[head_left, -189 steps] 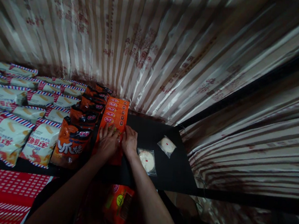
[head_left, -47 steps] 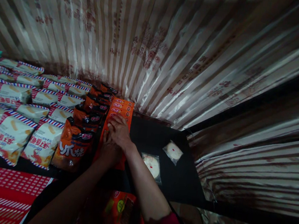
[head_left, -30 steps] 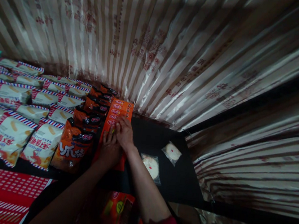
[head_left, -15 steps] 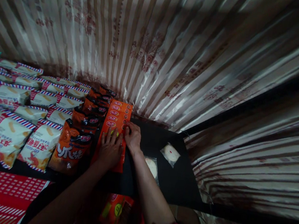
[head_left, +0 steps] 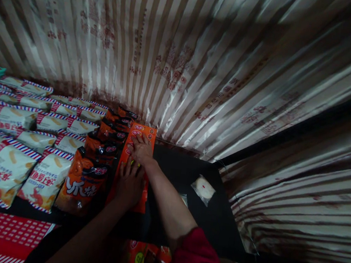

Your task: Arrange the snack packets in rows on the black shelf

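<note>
A row of flat orange packets (head_left: 150, 143) lies on the black shelf, overlapping front to back. My left hand (head_left: 130, 182) rests on the nearer packets with its fingers spread. Farther back, my right hand (head_left: 141, 149) lies across the packets, fingers apart, just beyond the left fingertips. Standing orange snack bags (head_left: 81, 186) with black tops are left of the packets. To the right on the shelf is a round white item in clear wrap (head_left: 203, 188). A second wrapped one (head_left: 184, 198) is mostly hidden by my right forearm.
Rows of white snack bags (head_left: 45, 177) fill the left side. A red basket (head_left: 6, 230) sits at the lower left. More orange packages (head_left: 139, 259) are below the shelf edge. Striped sheeting (head_left: 171, 62) hangs behind, with a dark bar (head_left: 291, 128) at the right.
My right hand has moved from the packets' right edge farther back and left onto them. My left hand stays on the packets. The view has shifted slightly.
</note>
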Demonstrator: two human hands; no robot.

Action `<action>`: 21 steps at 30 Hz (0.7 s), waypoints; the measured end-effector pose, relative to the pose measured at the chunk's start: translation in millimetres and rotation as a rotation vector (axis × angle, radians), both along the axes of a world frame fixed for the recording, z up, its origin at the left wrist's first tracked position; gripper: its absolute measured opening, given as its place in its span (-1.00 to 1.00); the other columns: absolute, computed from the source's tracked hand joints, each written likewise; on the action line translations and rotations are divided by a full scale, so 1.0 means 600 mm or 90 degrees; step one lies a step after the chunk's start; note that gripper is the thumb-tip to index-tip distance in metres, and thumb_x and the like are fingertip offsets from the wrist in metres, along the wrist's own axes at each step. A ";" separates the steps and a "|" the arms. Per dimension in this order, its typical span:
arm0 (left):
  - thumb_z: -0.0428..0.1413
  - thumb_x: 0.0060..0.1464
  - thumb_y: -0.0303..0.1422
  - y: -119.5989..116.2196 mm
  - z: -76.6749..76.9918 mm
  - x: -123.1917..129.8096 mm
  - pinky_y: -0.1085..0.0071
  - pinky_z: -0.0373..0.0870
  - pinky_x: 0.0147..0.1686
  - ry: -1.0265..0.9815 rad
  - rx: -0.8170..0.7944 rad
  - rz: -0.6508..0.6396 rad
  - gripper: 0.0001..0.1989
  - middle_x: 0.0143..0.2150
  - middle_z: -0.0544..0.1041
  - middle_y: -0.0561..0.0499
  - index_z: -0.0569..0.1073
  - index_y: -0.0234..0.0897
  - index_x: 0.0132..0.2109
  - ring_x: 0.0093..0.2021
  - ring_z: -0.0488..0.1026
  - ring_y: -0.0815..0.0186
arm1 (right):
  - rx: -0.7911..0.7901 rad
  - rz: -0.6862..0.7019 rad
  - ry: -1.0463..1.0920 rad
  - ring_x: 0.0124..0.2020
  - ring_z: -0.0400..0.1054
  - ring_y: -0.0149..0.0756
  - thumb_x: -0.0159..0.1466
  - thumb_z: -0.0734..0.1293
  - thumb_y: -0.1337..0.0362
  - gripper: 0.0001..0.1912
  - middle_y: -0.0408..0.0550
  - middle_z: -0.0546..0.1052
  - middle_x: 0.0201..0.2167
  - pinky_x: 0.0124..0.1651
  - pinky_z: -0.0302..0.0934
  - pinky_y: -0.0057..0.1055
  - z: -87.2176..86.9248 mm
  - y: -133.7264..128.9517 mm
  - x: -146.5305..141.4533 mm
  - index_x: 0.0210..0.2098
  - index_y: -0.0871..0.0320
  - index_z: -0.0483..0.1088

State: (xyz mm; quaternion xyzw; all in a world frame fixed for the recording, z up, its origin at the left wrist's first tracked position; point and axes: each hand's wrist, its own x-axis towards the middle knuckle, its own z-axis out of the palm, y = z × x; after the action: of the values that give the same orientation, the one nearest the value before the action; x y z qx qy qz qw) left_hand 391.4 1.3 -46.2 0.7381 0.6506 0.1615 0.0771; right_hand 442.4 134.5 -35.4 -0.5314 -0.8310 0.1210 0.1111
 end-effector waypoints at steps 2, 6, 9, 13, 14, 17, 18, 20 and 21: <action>-0.11 0.19 -0.25 0.001 0.000 0.000 -0.08 -0.12 0.24 -0.004 -0.003 -0.004 -0.58 0.28 0.21 -0.10 0.30 -0.16 0.17 0.33 -0.05 0.02 | 0.000 0.004 -0.009 0.33 -0.17 -0.02 0.30 0.18 0.07 -0.54 -0.01 0.20 0.26 0.24 -0.14 0.06 0.000 0.007 -0.003 0.15 0.06 0.27; -0.11 0.19 -0.24 0.001 0.002 0.000 -0.08 -0.11 0.24 -0.008 -0.016 -0.003 -0.57 0.29 0.20 -0.11 0.29 -0.17 0.18 0.33 -0.05 0.01 | -0.006 0.007 -0.029 0.33 -0.18 0.00 0.28 0.20 0.06 -0.52 0.00 0.20 0.25 0.24 -0.15 0.05 0.003 0.015 -0.008 0.15 0.07 0.27; -0.12 0.19 -0.24 0.001 0.003 0.000 -0.09 -0.12 0.24 -0.004 -0.017 -0.001 -0.57 0.31 0.16 -0.11 0.30 -0.18 0.17 0.34 -0.07 -0.01 | -0.010 0.008 -0.035 0.32 -0.17 0.01 0.29 0.18 0.04 -0.50 0.02 0.20 0.26 0.24 -0.14 0.05 0.004 0.016 -0.008 0.16 0.10 0.26; -0.10 0.18 -0.24 0.002 0.002 0.000 -0.08 -0.12 0.24 -0.006 -0.010 -0.003 -0.57 0.30 0.18 -0.10 0.30 -0.19 0.17 0.33 -0.06 0.00 | -0.002 0.007 -0.028 0.31 -0.14 0.01 0.29 0.18 0.04 -0.51 0.01 0.21 0.25 0.25 -0.15 0.03 -0.001 0.017 -0.007 0.15 0.10 0.27; -0.10 0.18 -0.25 0.002 0.001 0.000 -0.08 -0.13 0.24 -0.007 -0.010 -0.004 -0.57 0.30 0.18 -0.10 0.30 -0.18 0.17 0.33 -0.05 0.00 | 0.002 0.005 -0.021 0.31 -0.13 0.00 0.30 0.18 0.05 -0.52 0.01 0.22 0.24 0.25 -0.14 0.02 -0.003 0.018 -0.007 0.15 0.10 0.27; -0.08 0.17 -0.26 0.002 0.002 0.000 -0.08 -0.13 0.24 -0.010 -0.012 -0.002 -0.58 0.30 0.19 -0.09 0.30 -0.18 0.16 0.33 -0.06 0.00 | 0.024 0.003 0.018 0.31 -0.12 -0.05 0.31 0.17 0.10 -0.53 0.04 0.22 0.24 0.26 -0.12 0.00 -0.008 0.018 -0.007 0.16 0.13 0.26; -0.08 0.17 -0.27 0.002 0.002 -0.001 -0.08 -0.13 0.24 -0.011 -0.011 -0.001 -0.58 0.30 0.18 -0.09 0.31 -0.17 0.16 0.33 -0.06 0.00 | 0.037 0.004 0.036 0.31 -0.12 -0.07 0.31 0.17 0.13 -0.53 0.06 0.22 0.24 0.26 -0.11 -0.01 -0.009 0.017 -0.006 0.17 0.15 0.24; -0.08 0.17 -0.28 0.002 0.002 0.000 -0.08 -0.12 0.24 -0.016 -0.008 -0.001 -0.58 0.30 0.18 -0.08 0.31 -0.17 0.16 0.34 -0.08 -0.01 | 0.069 0.005 0.072 0.31 -0.13 -0.12 0.30 0.17 0.21 -0.54 0.08 0.21 0.24 0.27 -0.12 -0.05 -0.008 0.013 -0.003 0.17 0.19 0.23; -0.08 0.17 -0.28 0.001 0.002 0.000 -0.08 -0.12 0.24 -0.019 -0.005 -0.001 -0.58 0.30 0.19 -0.08 0.31 -0.17 0.16 0.34 -0.09 -0.02 | 0.085 0.005 0.088 0.31 -0.12 -0.14 0.30 0.17 0.25 -0.54 0.08 0.22 0.24 0.28 -0.12 -0.08 -0.006 0.010 0.001 0.17 0.21 0.24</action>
State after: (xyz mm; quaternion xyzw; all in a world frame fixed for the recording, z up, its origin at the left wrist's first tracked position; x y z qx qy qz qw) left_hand 391.2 2.0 -44.9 0.7357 0.6495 0.1699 0.0897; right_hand 442.8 140.8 -39.0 -0.5101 -0.8295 0.1019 0.2030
